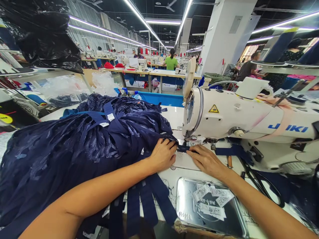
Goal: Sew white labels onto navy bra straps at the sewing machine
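A big heap of dark navy lace garments (pixel 74 146) covers the left of the sewing table. My left hand (pixel 163 154) lies on its edge, fingers curled on the fabric just left of the needle. My right hand (pixel 205 160) rests flat on a narrow navy strap (pixel 183 148) that runs under the presser foot of the white Juki sewing machine (pixel 249 119). Both hands press the fabric down at the needle plate. Several navy straps (pixel 147 202) hang over the table's front edge below my left forearm.
A metal plate with paper labels (pixel 209 205) sits at the front. Black scissors (pixel 261 182) lie right of my right forearm. Black plastic bags (pixel 42 33) hang at upper left. People work at sewing tables (pixel 149 71) farther back; a white pillar (pixel 224 36) stands behind the machine.
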The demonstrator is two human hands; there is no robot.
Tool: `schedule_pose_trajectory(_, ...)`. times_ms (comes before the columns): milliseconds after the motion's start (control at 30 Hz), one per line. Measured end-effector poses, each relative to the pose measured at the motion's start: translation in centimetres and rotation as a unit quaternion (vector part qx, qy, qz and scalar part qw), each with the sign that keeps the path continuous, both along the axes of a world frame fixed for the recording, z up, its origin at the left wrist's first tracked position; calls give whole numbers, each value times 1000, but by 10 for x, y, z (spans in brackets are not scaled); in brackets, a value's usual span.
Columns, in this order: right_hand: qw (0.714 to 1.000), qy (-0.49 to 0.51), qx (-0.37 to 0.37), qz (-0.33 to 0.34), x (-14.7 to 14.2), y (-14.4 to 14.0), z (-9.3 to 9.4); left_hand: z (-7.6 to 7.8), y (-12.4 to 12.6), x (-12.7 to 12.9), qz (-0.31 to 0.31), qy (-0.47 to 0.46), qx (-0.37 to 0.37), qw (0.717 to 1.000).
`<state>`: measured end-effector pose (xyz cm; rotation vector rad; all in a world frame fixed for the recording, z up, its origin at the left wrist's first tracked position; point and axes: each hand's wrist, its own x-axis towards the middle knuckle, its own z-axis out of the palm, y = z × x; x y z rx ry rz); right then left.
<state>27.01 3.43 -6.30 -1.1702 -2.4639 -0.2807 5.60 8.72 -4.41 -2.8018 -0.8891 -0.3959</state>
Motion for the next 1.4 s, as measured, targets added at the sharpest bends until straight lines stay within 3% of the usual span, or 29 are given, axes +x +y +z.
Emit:
schedule_pose_trajectory(433,1000,5,1,-2,-3,-1,2,-2,-1,-1,5,2,-16,1000)
schedule_pose_trajectory(800,1000,-5,13,3,-1,0,-1,4,-1,0,-13,13,-84,996)
schedule_pose_trajectory(1400,1000,21,21,7,-2,0,1,5,-2,2,-22,36,-51,998)
